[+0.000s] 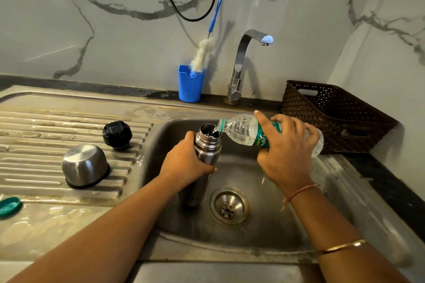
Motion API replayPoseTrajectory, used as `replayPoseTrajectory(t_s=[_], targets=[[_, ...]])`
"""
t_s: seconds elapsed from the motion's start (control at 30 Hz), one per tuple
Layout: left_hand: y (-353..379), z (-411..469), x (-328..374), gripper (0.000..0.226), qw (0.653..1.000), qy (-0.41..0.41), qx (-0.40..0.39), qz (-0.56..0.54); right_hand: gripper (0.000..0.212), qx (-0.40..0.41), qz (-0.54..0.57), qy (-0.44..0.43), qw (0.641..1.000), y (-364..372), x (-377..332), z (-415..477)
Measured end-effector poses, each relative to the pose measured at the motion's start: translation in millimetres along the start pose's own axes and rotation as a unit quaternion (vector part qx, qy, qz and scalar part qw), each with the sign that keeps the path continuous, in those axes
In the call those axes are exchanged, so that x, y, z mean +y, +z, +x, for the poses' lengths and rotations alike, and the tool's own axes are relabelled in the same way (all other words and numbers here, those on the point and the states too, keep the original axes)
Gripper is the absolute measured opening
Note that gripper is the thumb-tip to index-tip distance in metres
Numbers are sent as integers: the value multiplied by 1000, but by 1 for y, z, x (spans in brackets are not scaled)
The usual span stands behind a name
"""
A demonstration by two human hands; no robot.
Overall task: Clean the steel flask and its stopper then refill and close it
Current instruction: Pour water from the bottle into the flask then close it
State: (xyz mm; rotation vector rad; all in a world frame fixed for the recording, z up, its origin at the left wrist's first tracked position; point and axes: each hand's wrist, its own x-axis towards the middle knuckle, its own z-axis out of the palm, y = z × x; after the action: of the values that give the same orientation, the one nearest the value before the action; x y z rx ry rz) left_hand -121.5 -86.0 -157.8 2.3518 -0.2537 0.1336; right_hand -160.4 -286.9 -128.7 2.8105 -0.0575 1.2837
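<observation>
The left hand [188, 161] grips the steel flask [208, 145] around its upper body, just below the threaded neck, with the fingers curled round the far side and the thumb across the front. The flask stands nearly upright inside the sink basin [264, 225], its mouth open and its base down near the basin floor, just left of the drain [229, 205]. The right hand [285, 151] is wrapped round a clear plastic water bottle [241, 130] (green label, no cap on it), which is tipped nearly level with its neck at the flask's rim. Water runs from the bottle into the flask's mouth. A thread bracelet [299, 193] and a thin gold bangle [340, 247] sit on the right forearm.

On the ribbed drainboard [34, 122] to the left, the black stopper [117, 132] sits on its own. The steel cup lid [85, 165] lies upside down nearer the camera, apart from the stopper. A green bottle cap [10, 206] lies at the left edge.

Behind the basin, a blue holder [190, 84] stands by the marble wall with a blue-handled bottle brush [202, 54] in it. The steel tap [243, 62] is just to its right, and a brown plastic basket [333, 117] sits in the right corner.
</observation>
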Motion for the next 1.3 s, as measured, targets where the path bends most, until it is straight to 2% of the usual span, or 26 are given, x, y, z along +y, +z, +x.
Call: replayPoseTrajectory(t_s=[1.3], targets=[[-2, -2, 4, 69, 1000, -1, 6, 7, 81, 14, -11, -3, 1000, -3, 0, 1]])
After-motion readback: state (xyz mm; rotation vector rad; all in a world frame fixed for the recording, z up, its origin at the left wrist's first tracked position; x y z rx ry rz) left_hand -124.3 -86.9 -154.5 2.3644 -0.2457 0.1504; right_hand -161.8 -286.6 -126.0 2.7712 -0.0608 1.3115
